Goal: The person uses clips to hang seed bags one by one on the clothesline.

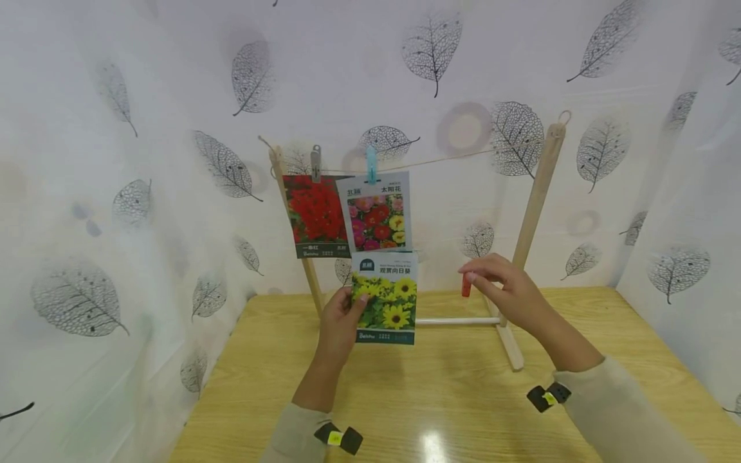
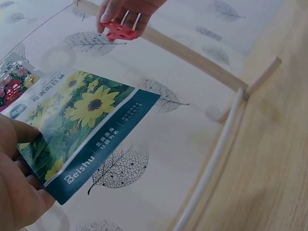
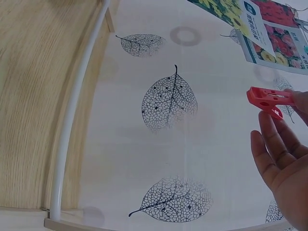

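Note:
My left hand (image 1: 340, 319) pinches a seed packet (image 1: 393, 302) with yellow sunflowers by its left edge, thumb on the front. The packet is upright and overlaps the lower end of a hanging packet in the head view. To its right, my right hand (image 1: 506, 289) holds a small red clothespin (image 1: 466, 285) between thumb and fingers; the right wrist view shows the red clothespin (image 3: 269, 98) from the side. Behind, a packet with mixed pink, red and yellow flowers (image 1: 377, 222) hangs from a blue clothespin (image 1: 371, 164). Beside it a red-flower packet (image 1: 315, 212) hangs from a grey clothespin (image 1: 315, 164).
A thin string (image 1: 451, 158) runs between two wooden posts, the right post (image 1: 538, 193) standing on a foot (image 1: 511, 347). A white rod (image 1: 457, 321) joins them low down. The stand is on a wood-grain table (image 1: 440, 399), before a leaf-print curtain (image 1: 173, 257).

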Demonstrator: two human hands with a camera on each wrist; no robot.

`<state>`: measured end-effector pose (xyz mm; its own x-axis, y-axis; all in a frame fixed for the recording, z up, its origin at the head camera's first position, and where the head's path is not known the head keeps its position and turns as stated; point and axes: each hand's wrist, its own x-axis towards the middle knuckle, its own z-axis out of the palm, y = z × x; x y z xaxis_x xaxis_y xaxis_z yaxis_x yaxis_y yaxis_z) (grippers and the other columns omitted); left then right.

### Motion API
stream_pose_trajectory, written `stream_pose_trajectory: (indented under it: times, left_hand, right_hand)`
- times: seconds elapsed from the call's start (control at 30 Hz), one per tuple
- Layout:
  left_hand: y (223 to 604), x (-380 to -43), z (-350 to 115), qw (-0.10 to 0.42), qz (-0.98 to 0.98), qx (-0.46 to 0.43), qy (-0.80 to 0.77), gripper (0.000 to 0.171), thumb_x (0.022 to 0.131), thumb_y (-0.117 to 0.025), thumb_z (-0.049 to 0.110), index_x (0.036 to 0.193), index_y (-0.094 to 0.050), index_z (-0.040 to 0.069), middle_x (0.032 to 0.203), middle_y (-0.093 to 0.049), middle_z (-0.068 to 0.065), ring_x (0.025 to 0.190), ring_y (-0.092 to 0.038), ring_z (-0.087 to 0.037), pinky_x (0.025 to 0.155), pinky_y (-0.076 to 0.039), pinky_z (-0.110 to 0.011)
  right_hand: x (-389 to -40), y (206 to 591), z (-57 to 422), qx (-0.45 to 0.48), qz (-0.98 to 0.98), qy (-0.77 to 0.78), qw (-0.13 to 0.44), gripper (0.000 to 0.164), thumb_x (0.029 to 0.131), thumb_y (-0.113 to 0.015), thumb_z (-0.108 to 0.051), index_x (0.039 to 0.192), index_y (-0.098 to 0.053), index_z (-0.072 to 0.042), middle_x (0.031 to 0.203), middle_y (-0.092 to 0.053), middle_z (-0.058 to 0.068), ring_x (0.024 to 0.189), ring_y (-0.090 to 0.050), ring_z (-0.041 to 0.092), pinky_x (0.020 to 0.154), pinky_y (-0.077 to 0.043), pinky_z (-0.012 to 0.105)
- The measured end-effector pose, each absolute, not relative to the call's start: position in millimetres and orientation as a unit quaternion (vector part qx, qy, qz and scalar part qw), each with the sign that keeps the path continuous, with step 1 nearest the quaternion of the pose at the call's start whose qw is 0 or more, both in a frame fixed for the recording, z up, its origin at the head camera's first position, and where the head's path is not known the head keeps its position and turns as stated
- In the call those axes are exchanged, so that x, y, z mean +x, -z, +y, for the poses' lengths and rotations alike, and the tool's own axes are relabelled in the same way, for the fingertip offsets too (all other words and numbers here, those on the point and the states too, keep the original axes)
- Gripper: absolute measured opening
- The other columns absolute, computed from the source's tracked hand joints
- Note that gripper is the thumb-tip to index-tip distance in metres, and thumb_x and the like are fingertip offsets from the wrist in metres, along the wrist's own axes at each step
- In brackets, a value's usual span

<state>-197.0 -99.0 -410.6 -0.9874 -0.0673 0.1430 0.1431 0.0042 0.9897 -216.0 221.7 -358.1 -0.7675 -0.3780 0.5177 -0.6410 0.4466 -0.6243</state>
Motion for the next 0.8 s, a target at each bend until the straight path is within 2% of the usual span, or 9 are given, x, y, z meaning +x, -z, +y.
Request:
stream_pose_trajectory:
  times: [0.3,0.8]
  left_hand:
    - [408,-196,-98,0.07,-0.705,-0.028,0.705,0.028,0.101,-0.063,0.024,0.124,-0.062,0.008,0.122,-0.07,-0.011,0.104,-0.069,-0.018,0.086,-0.059,-0.028]
    - [407,-199,-96,0.083,-0.712,-0.02,0.697,0.028,0.101,-0.064,0.025,0.121,-0.063,0.007,0.119,-0.07,-0.012,0.102,-0.07,-0.017,0.084,-0.059,-0.028]
  right_hand:
    - [-217,350,223,0.302,-0.843,-0.419,0.152,0.023,0.102,-0.057,-0.007,0.12,-0.07,-0.016,0.121,-0.065,0.004,0.112,-0.053,-0.004,0.094,-0.045,0.007]
    - [-221,327,224,0.316,-0.844,-0.398,0.171,0.025,0.102,-0.058,-0.007,0.122,-0.07,-0.016,0.121,-0.065,0.002,0.112,-0.053,-0.005,0.094,-0.044,0.006]
